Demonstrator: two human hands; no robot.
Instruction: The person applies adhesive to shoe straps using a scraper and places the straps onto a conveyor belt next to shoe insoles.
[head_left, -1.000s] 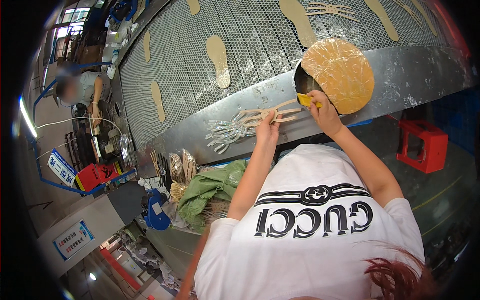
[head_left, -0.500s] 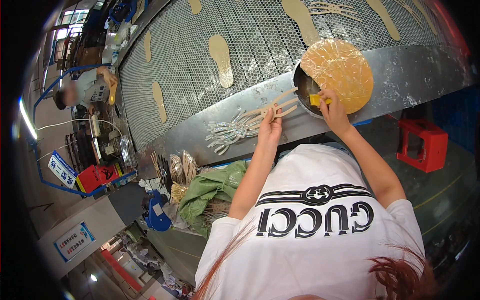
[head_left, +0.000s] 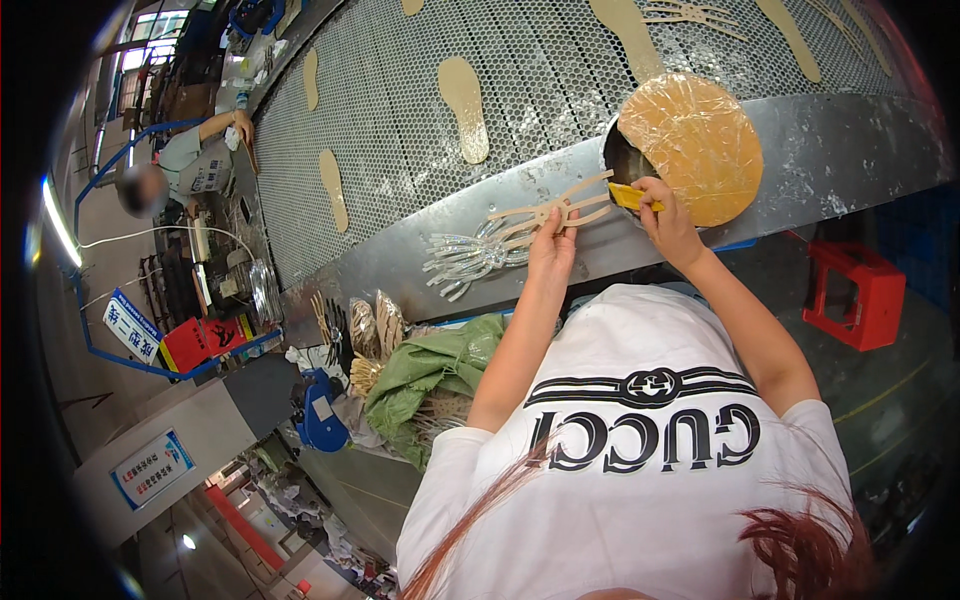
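My left hand pinches a beige strappy sandal upper, its thin straps spreading to both sides. Closed around a flat yellow brush, my right hand is at the left rim of a round pot. The brush's working end is close to the strap ends; whether it touches them I cannot tell. A wrinkled, film-wrapped tan lid covers most of the pot, leaving a dark gap at its left. Beside my left hand, a bundle of silvery strappy uppers lies on the metal ledge.
Beyond the ledge runs a mesh conveyor carrying beige insoles and strappy uppers. A green sack and wrapped bundles stand left of me. A red plastic stool is at right. A co-worker is at far left.
The brush has moved left from the pot's opening to its rim, nearer the strap ends. My left hand keeps its hold. The whole view has shifted slightly, and the co-worker's arm has moved.
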